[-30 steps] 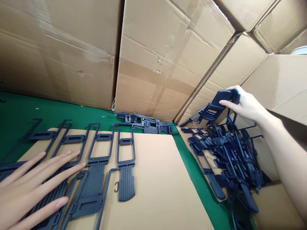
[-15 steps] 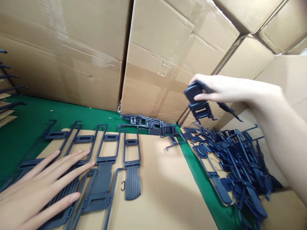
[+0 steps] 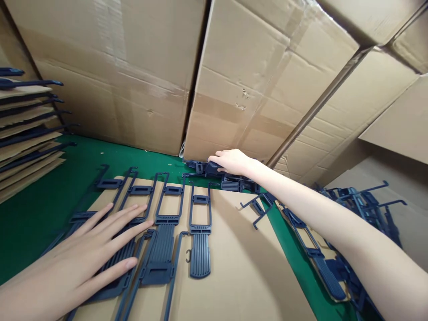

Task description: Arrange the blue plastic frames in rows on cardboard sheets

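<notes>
My left hand [image 3: 96, 249], fingers spread, lies over dark blue plastic folding stands on a cardboard sheet [image 3: 244, 258]. Beside its fingertips is a stand [image 3: 165, 240] with a long open frame and a ribbed foot. Another ribbed stand [image 3: 200, 254] lies to the right, a small hook at its side. At the back, my right hand [image 3: 232, 161] is closed around a dark plastic stand [image 3: 213, 168], just above a row of similar parts [image 3: 232, 185] along the box wall. The fingers partly hide the held piece.
Tall cardboard boxes [image 3: 150, 80] wall off the back. Layered cardboard sheets with dark parts between them form a stack [image 3: 30, 147] at left. A tangled heap of dark stands [image 3: 364, 214] sits at right, partly behind my forearm. Green table surface [image 3: 133, 154] shows around the sheet.
My right hand has moved left and down from above the right heap to the row at the back, carrying the plastic stand. The view has shifted left; my left hand stays on the stands.
</notes>
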Motion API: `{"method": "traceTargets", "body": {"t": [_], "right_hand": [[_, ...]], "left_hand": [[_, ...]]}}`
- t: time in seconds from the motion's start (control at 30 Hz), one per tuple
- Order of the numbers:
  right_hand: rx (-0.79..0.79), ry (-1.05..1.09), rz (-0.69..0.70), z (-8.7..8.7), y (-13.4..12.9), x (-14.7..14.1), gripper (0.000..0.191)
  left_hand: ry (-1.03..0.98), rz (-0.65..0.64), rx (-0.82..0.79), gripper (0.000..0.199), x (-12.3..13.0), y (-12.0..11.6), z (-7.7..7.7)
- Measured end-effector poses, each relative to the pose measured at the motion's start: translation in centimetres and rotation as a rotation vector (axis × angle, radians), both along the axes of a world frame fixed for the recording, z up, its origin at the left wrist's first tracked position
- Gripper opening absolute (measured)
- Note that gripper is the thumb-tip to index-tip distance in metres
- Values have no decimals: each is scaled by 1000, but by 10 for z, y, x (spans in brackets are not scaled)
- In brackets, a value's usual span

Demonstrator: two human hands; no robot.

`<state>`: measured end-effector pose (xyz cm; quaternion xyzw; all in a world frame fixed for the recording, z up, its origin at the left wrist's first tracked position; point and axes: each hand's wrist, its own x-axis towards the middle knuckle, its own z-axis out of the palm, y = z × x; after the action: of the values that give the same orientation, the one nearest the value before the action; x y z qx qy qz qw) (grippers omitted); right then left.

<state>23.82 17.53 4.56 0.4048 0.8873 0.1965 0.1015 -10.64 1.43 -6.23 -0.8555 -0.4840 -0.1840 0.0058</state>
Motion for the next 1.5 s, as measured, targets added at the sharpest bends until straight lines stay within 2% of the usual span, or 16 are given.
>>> {"method": "traceTargets", "body": {"t": [0.1, 0.27, 0.33, 0.43, 0.53, 0.63, 0.7, 0.8, 0.9, 0.97, 1.03, 1.1, 1.2, 1.27, 1.37, 1.5], "right_hand": [[106, 76, 83, -11, -2, 21, 40], [203, 189, 149, -22, 2, 55, 29], [254, 289, 110, -19, -2, 65, 31], [284, 436, 58, 0, -20, 76, 32], [200, 499, 60, 23, -52, 77, 29], [-87, 393, 57, 27, -89, 71, 26], [-237, 272, 35, 14, -110, 66, 30], [-319, 162, -40, -19, -130, 64, 39], [-265, 164, -124, -45, -133, 68, 46], [-148, 219, -199, -54, -127, 72, 49], [-10, 269, -272, -57, -118, 73, 50], [93, 292, -324, -58, -109, 71, 50], [136, 281, -359, -59, -96, 64, 45], [155, 263, -405, -59, -90, 59, 38], [191, 232, -558, -57, -86, 55, 33], [175, 213, -743, -49, -86, 53, 36]], "left_hand": [[43, -105, -23, 45, 0, -2, 3], [19, -100, -27, 47, -1, -2, 7], [20, -94, -28, 47, 0, -2, 7], [14, -97, -13, 47, 1, -2, 7], [6, -105, -13, 45, 0, -1, 6], [-1, -100, -60, 45, -3, 1, 4], [14, -113, -56, 47, -5, 4, 3], [106, -166, -27, 49, -10, 7, 5], [209, -191, -66, 52, -13, 9, 13], [236, -186, -99, 55, -11, 8, 20], [230, -209, -95, 57, -2, 7, 30], [209, -289, -53, 57, 17, 4, 42], [243, -471, -80, 58, 58, -1, 59], [268, -560, -102, 59, 85, -4, 65], [287, -611, -150, 67, 113, -2, 58], [272, -641, -189, 71, 120, 4, 36]]}}
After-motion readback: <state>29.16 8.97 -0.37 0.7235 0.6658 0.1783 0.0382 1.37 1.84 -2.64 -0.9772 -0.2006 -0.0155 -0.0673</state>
